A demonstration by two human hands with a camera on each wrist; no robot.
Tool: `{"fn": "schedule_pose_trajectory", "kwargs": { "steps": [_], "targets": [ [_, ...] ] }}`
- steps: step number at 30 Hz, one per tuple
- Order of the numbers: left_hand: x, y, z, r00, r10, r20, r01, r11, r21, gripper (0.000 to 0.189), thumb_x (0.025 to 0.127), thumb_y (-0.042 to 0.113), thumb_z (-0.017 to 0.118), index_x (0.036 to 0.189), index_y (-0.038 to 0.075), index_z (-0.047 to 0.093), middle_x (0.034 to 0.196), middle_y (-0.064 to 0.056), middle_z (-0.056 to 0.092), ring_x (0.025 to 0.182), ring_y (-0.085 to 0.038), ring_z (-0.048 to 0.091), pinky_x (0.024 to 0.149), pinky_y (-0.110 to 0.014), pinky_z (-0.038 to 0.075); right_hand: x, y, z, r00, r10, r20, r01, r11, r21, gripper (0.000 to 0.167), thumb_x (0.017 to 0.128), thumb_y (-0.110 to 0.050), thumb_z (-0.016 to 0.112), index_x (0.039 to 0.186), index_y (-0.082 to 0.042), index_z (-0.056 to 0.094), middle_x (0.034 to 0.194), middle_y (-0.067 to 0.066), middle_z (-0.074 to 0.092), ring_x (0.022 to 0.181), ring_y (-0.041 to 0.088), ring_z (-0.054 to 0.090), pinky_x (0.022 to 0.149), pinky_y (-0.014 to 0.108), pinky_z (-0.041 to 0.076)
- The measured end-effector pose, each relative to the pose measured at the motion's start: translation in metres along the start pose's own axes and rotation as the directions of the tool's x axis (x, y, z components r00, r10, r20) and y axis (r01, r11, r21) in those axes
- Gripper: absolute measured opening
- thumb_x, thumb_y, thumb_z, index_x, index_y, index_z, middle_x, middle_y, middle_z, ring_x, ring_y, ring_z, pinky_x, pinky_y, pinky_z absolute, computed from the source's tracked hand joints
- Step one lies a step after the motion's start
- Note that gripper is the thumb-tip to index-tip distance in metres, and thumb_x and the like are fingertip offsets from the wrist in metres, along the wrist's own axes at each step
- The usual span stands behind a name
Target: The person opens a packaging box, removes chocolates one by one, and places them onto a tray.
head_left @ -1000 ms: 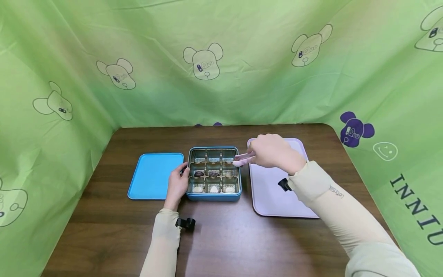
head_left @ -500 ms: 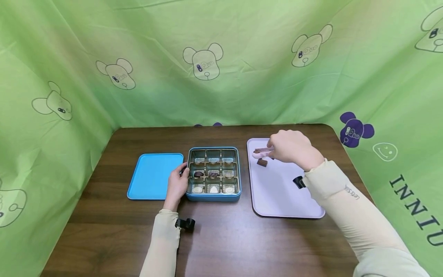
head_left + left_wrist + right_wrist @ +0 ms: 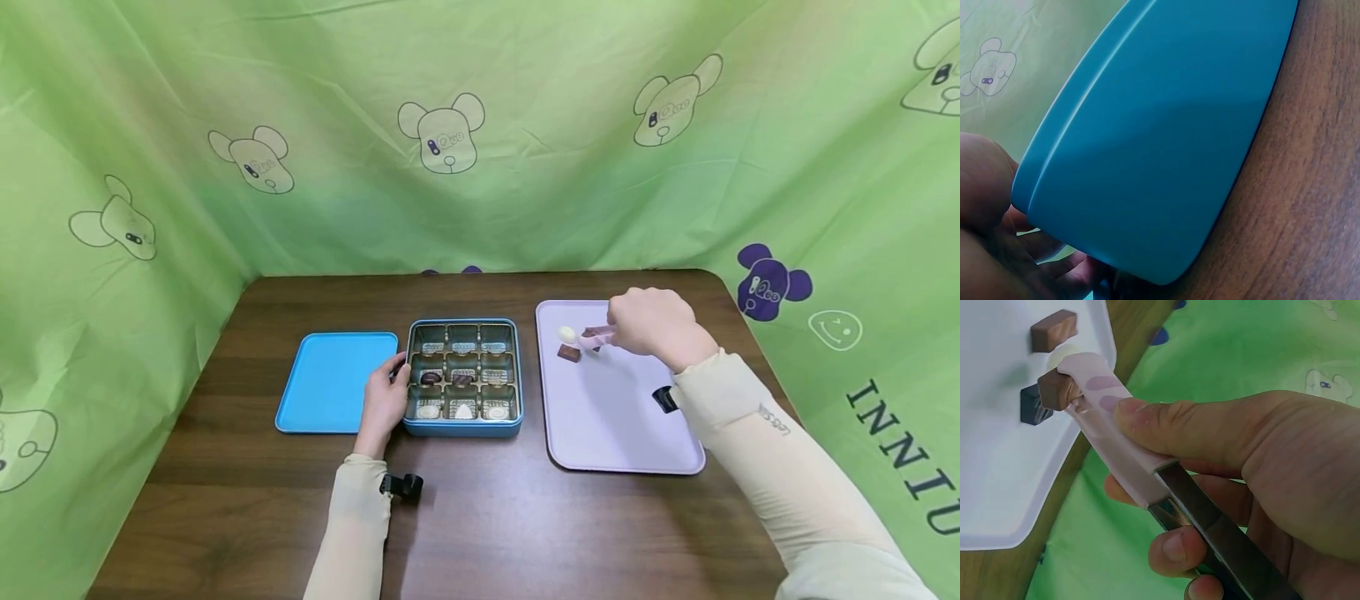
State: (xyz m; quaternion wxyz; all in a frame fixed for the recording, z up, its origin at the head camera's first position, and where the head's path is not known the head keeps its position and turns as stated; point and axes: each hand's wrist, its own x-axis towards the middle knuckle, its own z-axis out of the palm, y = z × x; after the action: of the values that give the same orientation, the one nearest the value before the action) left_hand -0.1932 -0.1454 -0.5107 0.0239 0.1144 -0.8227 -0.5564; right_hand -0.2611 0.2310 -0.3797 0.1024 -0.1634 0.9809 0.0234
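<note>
My right hand (image 3: 648,321) pinches a pair of pink-tipped metal tongs (image 3: 1107,400) over the tray. A brown chocolate (image 3: 1055,389) is between the tongs' tips. On the lilac tray (image 3: 622,425) lie a pale oval chocolate (image 3: 567,334), a brown block chocolate (image 3: 569,353) and a dark chocolate (image 3: 1034,406), close to the tips. My left hand (image 3: 385,400) grips the near left side of a blue box (image 3: 462,428), thumb at its rim. Its gold insert (image 3: 447,383) has several compartments: pale chocolates in the front row, dark ones at middle-row left and centre.
A flat blue lid (image 3: 337,383) lies left of the box on the wooden table (image 3: 480,517). Green printed cloth (image 3: 525,208) hangs behind and at both sides. The tray's raised rim stands just right of the box.
My right hand has moved the tongs from the box's right edge to the right, over the tray, and their tips now hold a brown chocolate. The left hand stays on the box.
</note>
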Motion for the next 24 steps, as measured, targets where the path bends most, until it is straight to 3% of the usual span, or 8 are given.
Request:
{"fn": "schedule_pose_trajectory", "kwargs": {
  "steps": [6, 11, 19, 24],
  "targets": [
    [0.0, 0.001, -0.002, 1.0, -0.002, -0.003, 0.002, 1.0, 0.004, 0.039, 0.106, 0.015, 0.051, 0.142, 0.001, 0.057, 0.137, -0.023, 0.059, 0.115, -0.036, 0.061, 0.091, -0.05, 0.05, 0.001, 0.005, 0.012, 1.0, 0.006, 0.026, -0.006, 1.0, -0.003, 0.022, 0.087, -0.039, 0.077, 0.085, -0.018, 0.076, 0.08, 0.002, 0.067, 0.067, 0.027, 0.059, 0.057, 0.05, 0.047],
    [-0.001, 0.0, -0.002, 1.0, 0.006, -0.005, -0.006, 1.0, 0.01, 0.039, 0.106, 0.014, 0.051, 0.142, 0.0, 0.057, 0.136, -0.023, 0.059, 0.115, -0.036, 0.061, 0.092, -0.05, 0.05, 0.003, 0.006, 0.021, 0.998, 0.021, 0.061, -0.021, 1.0, 0.007, 0.026, 0.087, -0.043, 0.076, 0.076, -0.02, 0.071, 0.076, 0.002, 0.064, 0.067, 0.027, 0.057, 0.056, 0.048, 0.046],
    [-0.001, 0.0, -0.002, 1.0, 0.016, 0.001, -0.016, 1.0, 0.008, 0.04, 0.106, 0.014, 0.051, 0.142, -0.001, 0.056, 0.139, -0.024, 0.058, 0.119, -0.037, 0.059, 0.096, -0.051, 0.049, 0.004, 0.005, 0.024, 0.997, 0.027, 0.075, -0.028, 1.0, 0.01, 0.039, 0.085, -0.055, 0.075, 0.071, -0.02, 0.068, 0.075, 0.003, 0.062, 0.067, 0.027, 0.055, 0.054, 0.049, 0.046],
    [0.0, 0.0, -0.002, 1.0, 0.016, 0.006, -0.017, 1.0, 0.01, 0.04, 0.106, 0.014, 0.051, 0.143, -0.001, 0.055, 0.14, -0.024, 0.056, 0.121, -0.037, 0.058, 0.096, -0.051, 0.049, 0.004, 0.004, 0.023, 0.996, 0.019, 0.09, -0.018, 1.0, -0.013, 0.039, 0.087, -0.052, 0.073, 0.071, -0.018, 0.065, 0.076, 0.005, 0.06, 0.068, 0.028, 0.055, 0.056, 0.051, 0.047]
  ]
}}
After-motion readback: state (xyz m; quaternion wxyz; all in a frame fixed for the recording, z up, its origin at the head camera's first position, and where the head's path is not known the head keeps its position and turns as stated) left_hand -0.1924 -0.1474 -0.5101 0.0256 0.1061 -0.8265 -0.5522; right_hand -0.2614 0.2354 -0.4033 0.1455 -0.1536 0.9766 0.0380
